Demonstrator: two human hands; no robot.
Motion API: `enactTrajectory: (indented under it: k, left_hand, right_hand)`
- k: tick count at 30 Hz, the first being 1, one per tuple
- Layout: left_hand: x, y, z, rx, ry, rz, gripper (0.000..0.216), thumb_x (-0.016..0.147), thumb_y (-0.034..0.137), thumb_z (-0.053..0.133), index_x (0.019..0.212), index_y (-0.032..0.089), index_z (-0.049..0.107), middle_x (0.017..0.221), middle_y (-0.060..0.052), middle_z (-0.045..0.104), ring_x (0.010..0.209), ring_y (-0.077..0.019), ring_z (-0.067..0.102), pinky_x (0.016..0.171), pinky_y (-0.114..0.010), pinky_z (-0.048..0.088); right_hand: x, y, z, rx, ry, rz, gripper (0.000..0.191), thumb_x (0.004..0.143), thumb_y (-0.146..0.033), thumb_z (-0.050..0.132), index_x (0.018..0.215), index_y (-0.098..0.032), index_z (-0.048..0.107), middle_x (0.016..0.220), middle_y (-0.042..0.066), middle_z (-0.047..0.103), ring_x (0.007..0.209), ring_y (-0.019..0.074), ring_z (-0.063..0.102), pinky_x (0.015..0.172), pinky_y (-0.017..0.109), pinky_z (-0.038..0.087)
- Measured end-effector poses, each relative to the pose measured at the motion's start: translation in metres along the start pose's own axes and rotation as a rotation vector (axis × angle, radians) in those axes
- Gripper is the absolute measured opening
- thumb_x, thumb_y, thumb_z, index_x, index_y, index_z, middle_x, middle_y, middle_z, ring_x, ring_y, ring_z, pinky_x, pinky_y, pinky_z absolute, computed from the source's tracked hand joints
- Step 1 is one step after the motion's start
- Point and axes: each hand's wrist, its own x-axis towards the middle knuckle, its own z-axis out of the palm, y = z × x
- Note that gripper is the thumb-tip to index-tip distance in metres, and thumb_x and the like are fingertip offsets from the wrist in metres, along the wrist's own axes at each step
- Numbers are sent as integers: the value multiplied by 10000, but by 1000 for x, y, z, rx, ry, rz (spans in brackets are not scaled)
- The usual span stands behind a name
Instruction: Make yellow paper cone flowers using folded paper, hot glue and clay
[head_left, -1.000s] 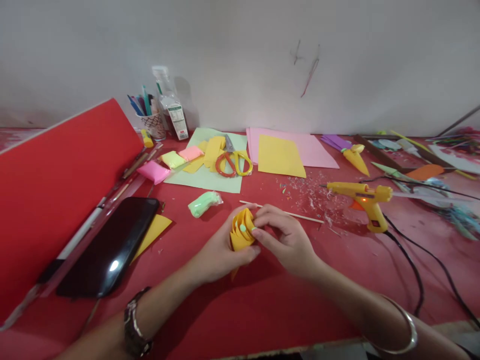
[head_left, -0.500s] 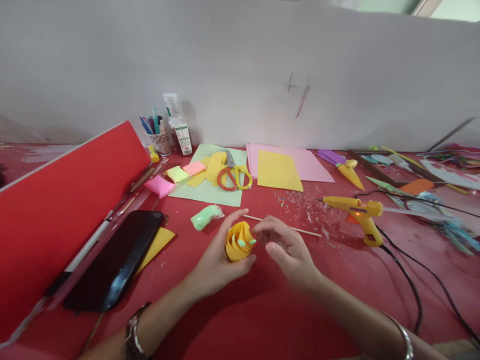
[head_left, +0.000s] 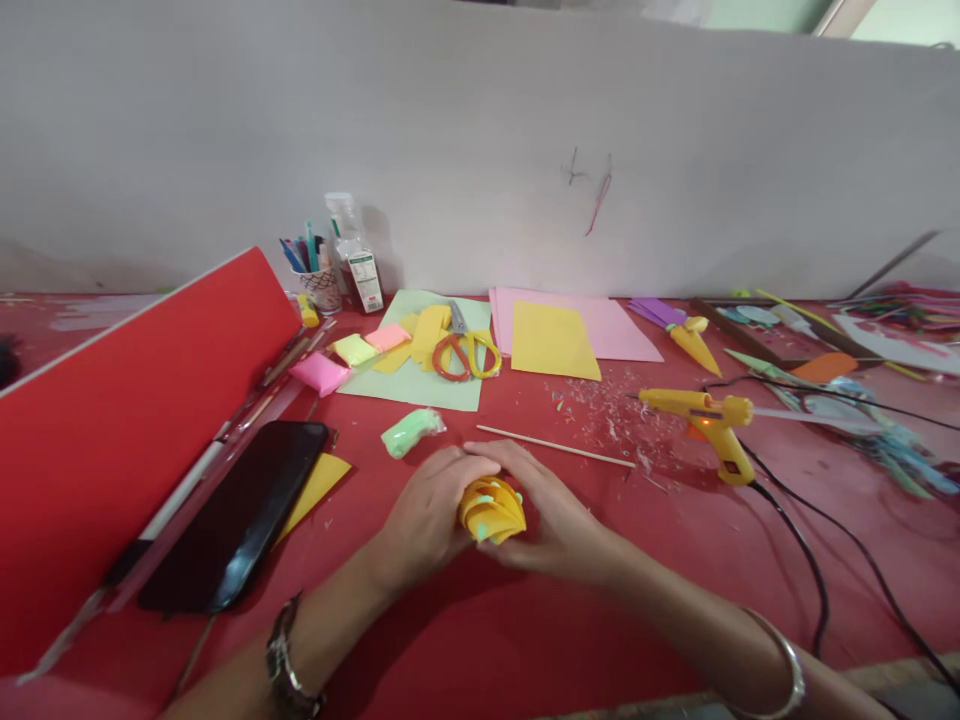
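Between my two hands is a yellow paper flower (head_left: pixel 493 510), its layered petals dotted with pale green bits of clay. My left hand (head_left: pixel 431 505) curls round its left side, fingers over the far edge. My right hand (head_left: pixel 551 515) wraps the right side, with the thumb at the near edge. The flower's underside is hidden. A packet of light green clay (head_left: pixel 411 432) lies just beyond my left hand. Past my right hand, a thin wooden stick (head_left: pixel 555 445) rests on the red table.
A yellow glue gun (head_left: pixel 705 415) with a lit red light and black cable lies right. Scissors (head_left: pixel 466 355) rest on coloured paper. A phone (head_left: pixel 240 510) and a red board (head_left: pixel 135 440) are left. At the back stand a bottle (head_left: pixel 358 260) and pen cup (head_left: pixel 319 285).
My right hand has closed in on the flower from the right, and both hands now surround it. The flower has turned and shifted slightly right and nearer.
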Motion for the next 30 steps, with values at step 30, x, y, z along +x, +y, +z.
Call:
enactTrajectory:
  k: [30]
  left_hand:
    - [13,-26,-35,758,-31,-271,567,717,438,539,1173,138,386,1105,-147,494,1030,-295,441,845,-424,376]
  right_hand:
    - [3,23,-26,-17,140,563,641,656,-199,609,1199,-149,272,686,-12,575,530,119,563,488,251,443]
